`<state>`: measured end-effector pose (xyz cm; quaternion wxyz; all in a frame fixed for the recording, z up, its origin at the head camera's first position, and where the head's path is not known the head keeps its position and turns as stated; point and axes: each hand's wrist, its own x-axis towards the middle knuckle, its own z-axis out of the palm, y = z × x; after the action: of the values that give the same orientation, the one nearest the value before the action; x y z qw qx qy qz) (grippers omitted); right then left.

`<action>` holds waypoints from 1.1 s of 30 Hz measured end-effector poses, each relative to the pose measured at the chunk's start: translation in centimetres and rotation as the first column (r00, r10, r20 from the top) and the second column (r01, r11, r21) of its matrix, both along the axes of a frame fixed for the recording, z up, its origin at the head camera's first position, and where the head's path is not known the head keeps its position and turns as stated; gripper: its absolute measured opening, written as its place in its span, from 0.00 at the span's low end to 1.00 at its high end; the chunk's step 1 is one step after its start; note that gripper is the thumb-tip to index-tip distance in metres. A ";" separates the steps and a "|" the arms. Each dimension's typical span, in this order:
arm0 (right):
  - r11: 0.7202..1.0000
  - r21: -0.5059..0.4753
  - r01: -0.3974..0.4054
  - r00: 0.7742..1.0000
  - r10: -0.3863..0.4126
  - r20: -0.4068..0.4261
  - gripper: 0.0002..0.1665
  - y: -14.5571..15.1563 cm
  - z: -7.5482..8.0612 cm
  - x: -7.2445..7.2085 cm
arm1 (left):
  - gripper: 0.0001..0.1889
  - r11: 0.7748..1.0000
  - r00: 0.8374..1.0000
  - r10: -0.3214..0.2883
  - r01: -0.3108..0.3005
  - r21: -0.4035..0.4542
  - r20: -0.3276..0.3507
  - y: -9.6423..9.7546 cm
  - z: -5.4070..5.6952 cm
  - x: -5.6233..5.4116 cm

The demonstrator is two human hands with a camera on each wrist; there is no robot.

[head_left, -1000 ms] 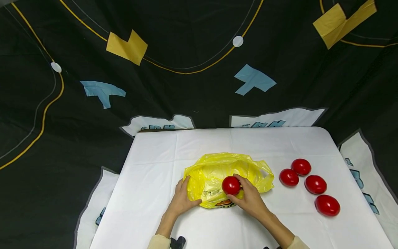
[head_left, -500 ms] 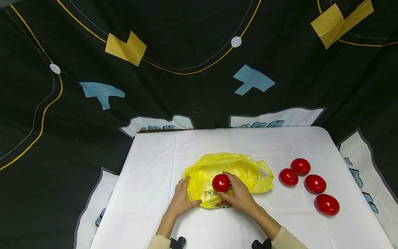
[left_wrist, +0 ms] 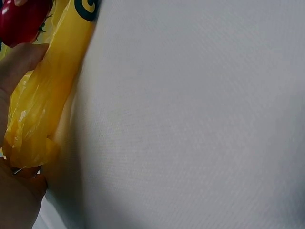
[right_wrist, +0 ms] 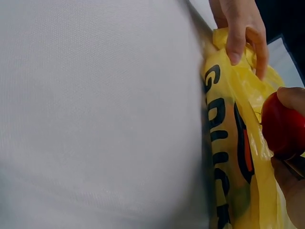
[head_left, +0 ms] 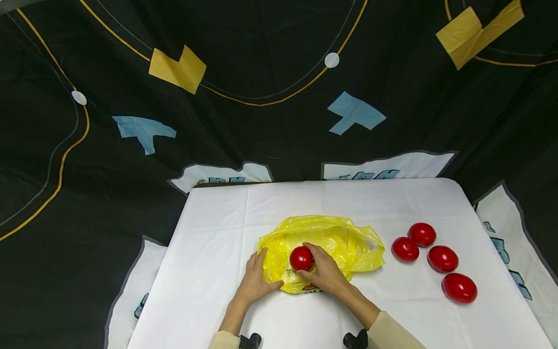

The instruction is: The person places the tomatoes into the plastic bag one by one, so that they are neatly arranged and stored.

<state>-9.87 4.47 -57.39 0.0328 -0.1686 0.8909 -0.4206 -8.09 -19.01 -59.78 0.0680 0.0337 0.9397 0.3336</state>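
Observation:
A yellow plastic bag (head_left: 357,252) with dark lettering lies on its side, its mouth loosely spread. My left hand (head_left: 254,283) holds the bag's left end, thumb at the front rim and fingers at the far side. In my right hand (head_left: 328,275) is a shiny red tomato (head_left: 301,258), pinched between thumb and fingers over the bag's mouth. Green stem leaves show on the tomato (left_wrist: 20,21) in the left wrist view. The right wrist view shows the tomato (right_wrist: 282,126) close above the bag's printed side (right_wrist: 226,143).
Several more red tomatoes (head_left: 442,258) lie to the right of the bag on a white-covered table (head_left: 218,242). A black cloth (head_left: 261,131) with yellow, blue and white patches hangs behind the table. Black wrist mounts (head_left: 250,341) show at both sleeves.
My right hand has carried the tomato leftward across the bag's mouth, nearer to my left hand. The left hand, the bag and the loose tomatoes stay nearly where they were.

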 end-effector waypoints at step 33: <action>0.994 0.028 -0.104 0.994 0.103 0.035 0.43 -0.5 -0.8 0.3 | 0.56 1.000 1.000 -0.021 0.021 -0.010 -0.023 0.0 -0.2 -0.1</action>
<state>-9.55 3.95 -58.21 0.0723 -0.2070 0.8863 -0.4079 -8.16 -18.98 -60.01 0.0605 0.0470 0.9416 0.3279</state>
